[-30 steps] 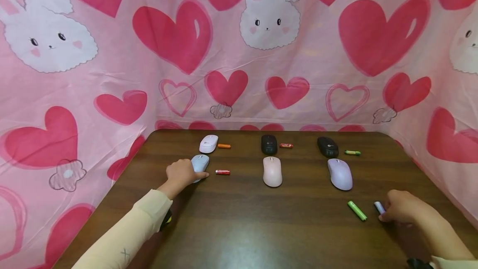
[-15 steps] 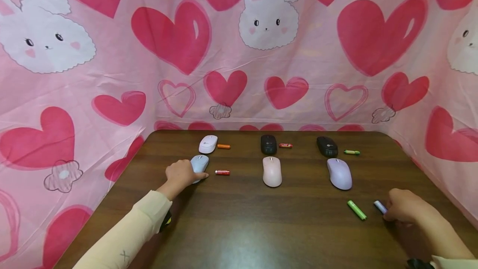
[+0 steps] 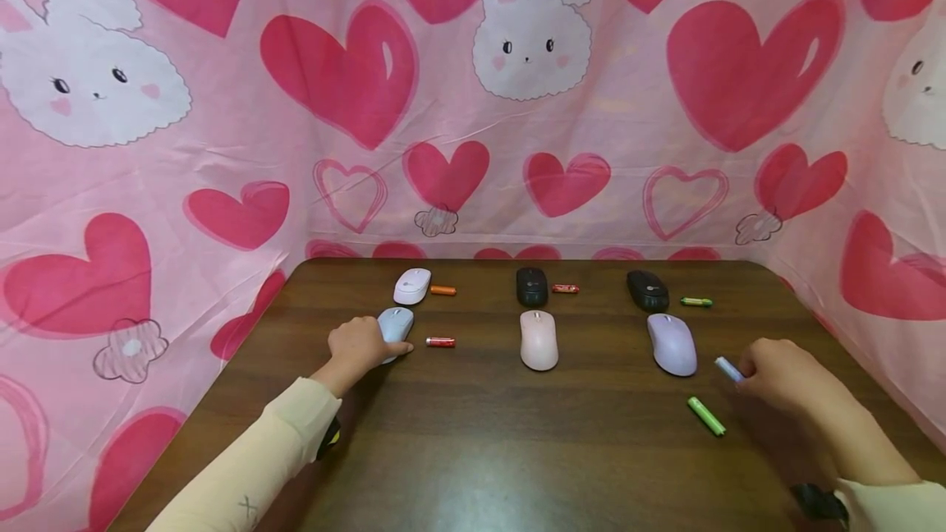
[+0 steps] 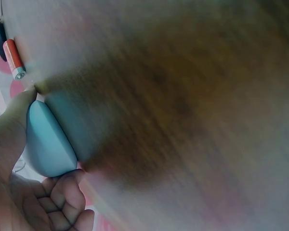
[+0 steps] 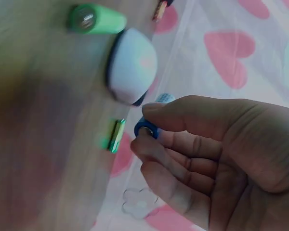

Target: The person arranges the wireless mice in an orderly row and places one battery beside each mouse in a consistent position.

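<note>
My left hand holds a light blue computer mouse on the table, its thumb along one side. In the left wrist view the mouse sits between the thumb and the curled fingers. A red battery lies just right of that hand. On the right, my right hand pinches a blue-and-white battery between thumb and fingers, its metal end showing in the right wrist view. That battery is beside a lilac mouse. A green battery lies nearer on the table.
A pink mouse sits mid-table. Behind stand a white mouse with an orange battery, a black mouse with a red battery, and another black mouse with a green-yellow battery. Heart-patterned cloth surrounds the table.
My right hand has moved away from me and slightly left with the blue-and-white battery, from beside the green battery to near the lilac mouse. The left hand stays on the light blue mouse.
</note>
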Motion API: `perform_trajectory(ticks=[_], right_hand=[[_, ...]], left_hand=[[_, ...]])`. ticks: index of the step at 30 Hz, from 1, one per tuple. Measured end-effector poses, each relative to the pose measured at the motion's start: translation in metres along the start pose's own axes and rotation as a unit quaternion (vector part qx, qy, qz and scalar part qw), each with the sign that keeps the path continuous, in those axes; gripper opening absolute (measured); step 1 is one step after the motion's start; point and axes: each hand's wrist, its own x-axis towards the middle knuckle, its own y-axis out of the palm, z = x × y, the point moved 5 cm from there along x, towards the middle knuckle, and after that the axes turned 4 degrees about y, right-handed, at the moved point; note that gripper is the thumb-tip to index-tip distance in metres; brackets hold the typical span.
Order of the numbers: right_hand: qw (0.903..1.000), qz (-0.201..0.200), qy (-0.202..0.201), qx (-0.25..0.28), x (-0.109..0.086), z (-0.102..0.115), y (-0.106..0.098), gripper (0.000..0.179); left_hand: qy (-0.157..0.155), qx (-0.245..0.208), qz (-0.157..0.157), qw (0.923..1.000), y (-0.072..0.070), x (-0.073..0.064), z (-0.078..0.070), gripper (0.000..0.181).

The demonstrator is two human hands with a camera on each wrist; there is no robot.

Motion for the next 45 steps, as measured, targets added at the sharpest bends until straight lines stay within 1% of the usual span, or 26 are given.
perform_trajectory(ticks=[5, 9, 12, 17, 20, 22, 29, 36, 45], right_hand=[[0.9998, -0.014, -0.015, 0.009, 0.012, 0.027, -0.005, 0.009], [0.9982, -0.026, -0.054, -0.003, 0.026, 0.05, -0.005, 0.011], [0.9951, -0.029, -0.093, -0.017, 0.038, 0.07, -0.005, 0.014], [0.9897, -0.033, -0.136, -0.031, 0.056, 0.101, 0.003, 0.017], [0.987, -0.033, -0.152, -0.039, 0.066, 0.114, 0.012, 0.016], [0.9864, -0.024, -0.158, -0.038, 0.071, 0.12, 0.018, 0.016], [0.9817, -0.018, -0.183, -0.05, 0.087, 0.136, 0.036, 0.016], [0.9855, 0.008, -0.159, -0.058, 0.093, 0.138, 0.052, 0.019], [0.9859, 0.024, -0.152, -0.065, 0.095, 0.138, 0.06, 0.022]], left_hand=[[0.004, -0.003, -0.001, 1.0, 0.001, 0.0, 0.0, 0.081], [0.004, -0.003, 0.001, 1.0, 0.001, 0.0, 0.001, 0.081], [0.004, -0.002, 0.003, 1.0, 0.001, 0.0, 0.0, 0.081], [0.004, -0.004, 0.003, 1.0, 0.0, 0.002, 0.001, 0.08], [0.004, -0.003, 0.001, 1.0, 0.0, 0.002, 0.001, 0.08], [0.006, -0.001, -0.001, 1.0, 0.0, 0.002, 0.0, 0.08], [0.003, 0.0, -0.005, 1.0, 0.001, -0.001, 0.0, 0.08], [0.007, 0.001, -0.003, 1.0, 0.001, -0.001, 0.0, 0.08], [0.002, 0.004, 0.004, 1.0, 0.002, 0.0, 0.001, 0.08]])
